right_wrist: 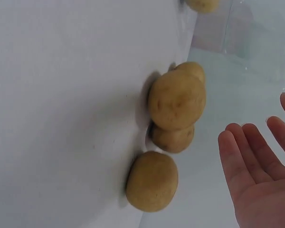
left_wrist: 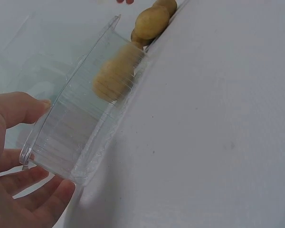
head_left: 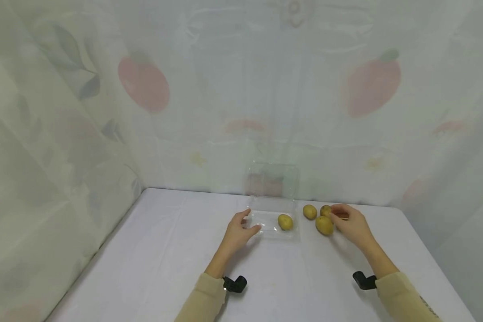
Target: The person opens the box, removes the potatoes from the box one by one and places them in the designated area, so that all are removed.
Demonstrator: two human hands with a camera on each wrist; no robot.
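Steadying the clear tray (head_left: 261,218) with my left hand (head_left: 238,233), one potato (head_left: 285,222) inside, my open right hand (head_left: 352,223) empty beside three loose potatoes (head_left: 324,225).

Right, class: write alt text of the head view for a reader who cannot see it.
A left hand holds the edge of a clear plastic tray containing one potato on a white table. The right hand reaches over three loose potatoes beside the tray.
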